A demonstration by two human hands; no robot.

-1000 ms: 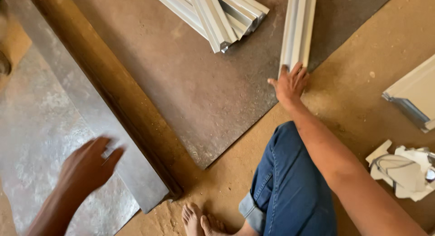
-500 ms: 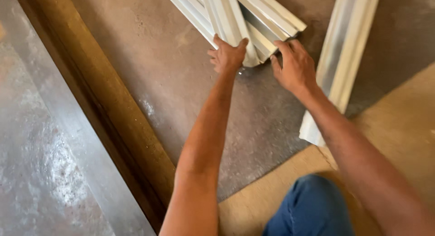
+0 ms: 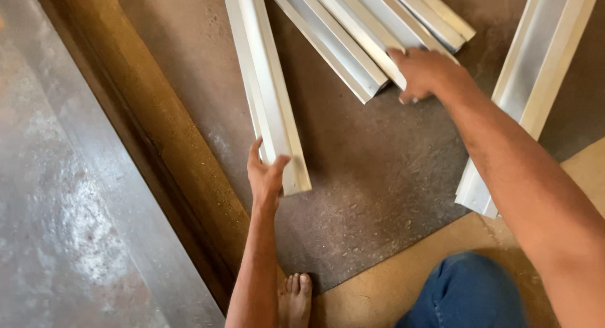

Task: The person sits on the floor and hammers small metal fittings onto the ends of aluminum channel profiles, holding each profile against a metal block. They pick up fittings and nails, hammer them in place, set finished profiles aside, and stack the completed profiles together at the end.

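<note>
My left hand (image 3: 266, 174) grips the near end of a long pale metal channel strip (image 3: 265, 82) that lies on a dark brown board (image 3: 372, 170), apart from the others. My right hand (image 3: 423, 71) rests on the near ends of a fanned bundle of similar metal strips (image 3: 353, 38) at the top middle, fingers curled over one of them. Another wide metal strip (image 3: 535, 76) lies to the right, under my right forearm, its end overhanging the board's edge.
A raised wooden ledge (image 3: 157, 151) runs diagonally left of the board, with a grey floor (image 3: 63, 208) beyond it. My bare foot (image 3: 295, 299) and blue-clad knee (image 3: 469, 293) are at the bottom, on a lighter tan surface (image 3: 391, 271).
My left hand has pulled one strip out of the bundle, down and to the left. My right hand stayed on the bundle's ends. The view has shifted closer to the board.
</note>
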